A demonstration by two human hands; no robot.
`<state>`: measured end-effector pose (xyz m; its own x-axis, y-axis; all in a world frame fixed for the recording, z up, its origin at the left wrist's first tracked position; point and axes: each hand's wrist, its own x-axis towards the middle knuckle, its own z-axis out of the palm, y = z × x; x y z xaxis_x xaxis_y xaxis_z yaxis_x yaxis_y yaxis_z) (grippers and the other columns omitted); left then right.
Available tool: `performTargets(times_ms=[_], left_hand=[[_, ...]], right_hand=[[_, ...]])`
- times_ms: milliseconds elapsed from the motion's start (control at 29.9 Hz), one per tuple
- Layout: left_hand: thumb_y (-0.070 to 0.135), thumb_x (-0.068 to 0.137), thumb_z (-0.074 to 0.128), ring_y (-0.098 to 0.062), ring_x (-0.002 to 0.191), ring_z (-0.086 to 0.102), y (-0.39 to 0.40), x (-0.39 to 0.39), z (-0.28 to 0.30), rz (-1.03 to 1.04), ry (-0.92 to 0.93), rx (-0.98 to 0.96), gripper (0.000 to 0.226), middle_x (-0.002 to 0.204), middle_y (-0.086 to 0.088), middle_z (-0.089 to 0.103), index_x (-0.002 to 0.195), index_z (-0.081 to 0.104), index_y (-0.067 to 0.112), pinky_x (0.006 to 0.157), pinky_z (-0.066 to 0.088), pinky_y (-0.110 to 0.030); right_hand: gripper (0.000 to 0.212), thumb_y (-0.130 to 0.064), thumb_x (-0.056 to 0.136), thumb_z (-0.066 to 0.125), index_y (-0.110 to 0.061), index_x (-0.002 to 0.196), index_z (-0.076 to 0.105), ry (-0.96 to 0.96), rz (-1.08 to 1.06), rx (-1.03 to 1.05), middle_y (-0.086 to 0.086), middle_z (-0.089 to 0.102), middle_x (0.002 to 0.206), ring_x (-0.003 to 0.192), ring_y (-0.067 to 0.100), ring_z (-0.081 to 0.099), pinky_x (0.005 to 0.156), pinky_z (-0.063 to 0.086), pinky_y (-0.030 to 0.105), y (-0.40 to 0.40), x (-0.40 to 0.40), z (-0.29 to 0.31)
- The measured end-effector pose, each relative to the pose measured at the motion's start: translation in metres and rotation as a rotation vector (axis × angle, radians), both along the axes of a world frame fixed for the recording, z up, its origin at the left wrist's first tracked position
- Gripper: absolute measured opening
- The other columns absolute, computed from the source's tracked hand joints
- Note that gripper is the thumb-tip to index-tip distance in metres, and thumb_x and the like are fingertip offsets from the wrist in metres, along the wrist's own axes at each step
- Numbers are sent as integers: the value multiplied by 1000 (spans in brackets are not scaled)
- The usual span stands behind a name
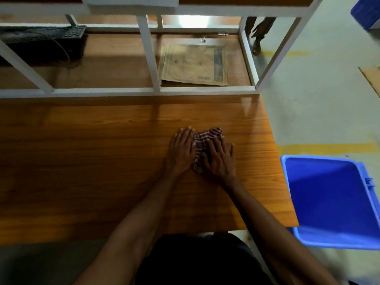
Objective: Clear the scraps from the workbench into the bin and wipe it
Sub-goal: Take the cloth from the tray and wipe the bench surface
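Woodgrain of the workbench (pixel 92 161) fills the left and middle of the view, and a wide bare stretch is seen there, running from the left frame edge to the hands. Behind it, a white metal frame (pixel 148 52) carries a lower shelf, where a black keyboard (pixel 41 36) lies at far left, its left end cut off and its detail lost in shadow. Further right on that shelf a yellowed sheet of paper (pixel 195 65) lies flat; its print cannot be read.

Right of centre on the benchtop, the left hand (pixel 182 149) is laid flat with fingers straight, its inner edge touching a striped cloth (pixel 207 133). The right hand (pixel 219 157) is spread flat on top of the cloth, fingers extended, pressing it down; neither hand is curled round it. Most of the cloth is hidden under the right hand, and only a crumpled part is seen between and beyond the fingers. No scraps can be made out on the wood.

Some clear wood remains between the right hand and the bench's right edge. Just beyond that edge, lower down on the floor, a blue bin (pixel 333 194) stands open, its right side cut off by the frame and its inside showing only blue walls. Near the top right, the legs of another person (pixel 259 31) are partly seen behind the frame.
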<state>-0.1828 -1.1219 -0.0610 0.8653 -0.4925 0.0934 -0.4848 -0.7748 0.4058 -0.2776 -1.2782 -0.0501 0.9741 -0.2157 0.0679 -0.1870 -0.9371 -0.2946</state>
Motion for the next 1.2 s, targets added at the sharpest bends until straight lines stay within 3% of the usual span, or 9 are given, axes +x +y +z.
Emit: performTargets(times_ms=[67,167,301,401,601,869,1069,1203], left_hand=[[40,106,25,-23,155,21,2,3,1,-9,35,-23,56,165,0,31,157,36,20,125,14,-42],[39,106,25,-21,155,18,4,3,0,-2,61,-20,56,165,1,29,158,35,21,125,12,-40],[33,105,26,-24,152,26,7,0,5,15,86,-115,54,161,-6,38,153,43,13,124,13,-37],[31,105,28,-25,151,29,13,-7,5,-5,51,-83,54,161,-7,38,153,42,12,124,18,-40],[29,106,30,-27,149,32,14,-18,6,25,67,-78,51,159,-10,40,151,45,11,122,16,-38],[30,107,28,-21,153,22,10,-26,10,89,46,-6,52,166,-2,28,158,33,22,123,14,-38],[35,104,20,-20,154,19,5,-26,14,72,57,68,56,166,3,27,159,30,28,123,15,-42],[38,106,23,-20,154,19,6,-23,13,84,58,56,53,166,4,28,158,33,29,123,13,-42]], right_hand=[[64,-47,103,42,-14,158,36,-3,30,-7,12,30,166,155,30,22,123,20,57,6,14,1],[65,-47,107,32,-20,164,18,1,76,-5,3,13,172,159,21,6,127,10,49,19,11,-4],[64,-50,108,31,-25,165,14,-14,54,0,-1,12,172,159,17,5,128,6,43,26,-27,1],[65,-50,108,36,-28,165,13,-10,54,-2,-3,11,172,159,15,4,128,2,38,23,-48,4],[63,-50,108,31,-26,164,18,11,-17,6,3,16,171,158,20,10,127,13,47,13,6,2],[62,-49,108,37,-34,164,14,-20,72,-12,-1,9,172,159,17,3,128,9,46,34,-69,3],[61,-55,107,25,-32,164,17,25,54,39,2,10,172,159,24,5,124,16,54,-4,10,3],[61,-54,107,29,-32,163,19,-5,58,7,1,12,172,159,22,7,126,13,51,-2,-22,2]])
